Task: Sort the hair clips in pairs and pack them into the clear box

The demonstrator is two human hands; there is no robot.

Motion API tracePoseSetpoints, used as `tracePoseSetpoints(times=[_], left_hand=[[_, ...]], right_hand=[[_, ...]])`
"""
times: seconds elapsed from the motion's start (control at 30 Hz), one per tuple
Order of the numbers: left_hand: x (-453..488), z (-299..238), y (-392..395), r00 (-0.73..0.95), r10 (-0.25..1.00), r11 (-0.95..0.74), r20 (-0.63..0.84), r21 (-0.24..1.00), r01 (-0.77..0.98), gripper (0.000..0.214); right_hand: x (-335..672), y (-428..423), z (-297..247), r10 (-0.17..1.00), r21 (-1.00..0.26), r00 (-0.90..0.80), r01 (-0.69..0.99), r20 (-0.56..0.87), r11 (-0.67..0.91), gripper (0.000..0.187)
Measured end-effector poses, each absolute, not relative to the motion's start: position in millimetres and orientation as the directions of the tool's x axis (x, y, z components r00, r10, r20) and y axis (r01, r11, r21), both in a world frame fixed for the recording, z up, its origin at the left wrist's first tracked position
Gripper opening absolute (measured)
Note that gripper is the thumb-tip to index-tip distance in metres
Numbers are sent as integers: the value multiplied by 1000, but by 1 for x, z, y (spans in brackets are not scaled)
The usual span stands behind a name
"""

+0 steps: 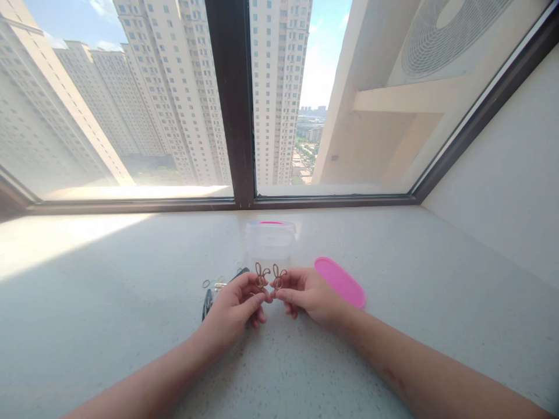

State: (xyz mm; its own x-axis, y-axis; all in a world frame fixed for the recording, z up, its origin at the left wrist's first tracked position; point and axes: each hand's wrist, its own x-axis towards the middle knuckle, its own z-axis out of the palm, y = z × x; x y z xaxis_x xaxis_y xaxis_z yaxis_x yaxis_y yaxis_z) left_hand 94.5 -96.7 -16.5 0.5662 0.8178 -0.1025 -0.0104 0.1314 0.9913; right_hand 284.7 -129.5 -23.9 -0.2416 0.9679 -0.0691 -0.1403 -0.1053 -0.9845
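My left hand (243,299) pinches a small copper-coloured wire clip shaped like a rabbit's head (261,274), its long ears pointing up. A matching rabbit-shaped wire clip (278,276) is pinched between the thumb and fingers of my right hand (305,291). Both clips are held upright side by side above the speckled white sill, with a narrow gap between them. Behind my left hand, and partly covered by it, lie black clips (207,302), a metallic piece (219,286) and small rings (206,284). The pink oval lid (339,283) lies just beyond my right wrist.
A clear plastic container (271,238) with some pink at its top stands behind my hands, near the window. The dark window frame (131,206) runs along the sill's far edge. A white wall (502,174) bounds the right side.
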Motion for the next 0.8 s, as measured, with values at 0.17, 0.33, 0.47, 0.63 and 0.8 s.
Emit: tracePoseSetpoints(times=[0.17,0.33,0.47,0.63,0.8], left_hand=[[96,-17,-97,567,820,119,-84,993,-24,18],[96,-15,-97,544,833,126,-95,992,-19,19],[96,-13,-98,540,834,133,-111,991,-3,22],[96,-15,-97,540,836,130,-99,991,-19,20],[95,-17,-96,548,831,142,-99,989,-37,21]], right_hand=[[282,-132,-20,973,-987,-207,-101,-104,-128,28],[280,-132,-18,981,-988,-158,-84,-113,-128,29],[278,-132,-17,984,-987,-134,-95,-118,-131,29],[277,-131,-19,984,-984,-144,-124,-106,-124,29],[278,-131,-20,985,-982,-132,-137,-111,-129,30]])
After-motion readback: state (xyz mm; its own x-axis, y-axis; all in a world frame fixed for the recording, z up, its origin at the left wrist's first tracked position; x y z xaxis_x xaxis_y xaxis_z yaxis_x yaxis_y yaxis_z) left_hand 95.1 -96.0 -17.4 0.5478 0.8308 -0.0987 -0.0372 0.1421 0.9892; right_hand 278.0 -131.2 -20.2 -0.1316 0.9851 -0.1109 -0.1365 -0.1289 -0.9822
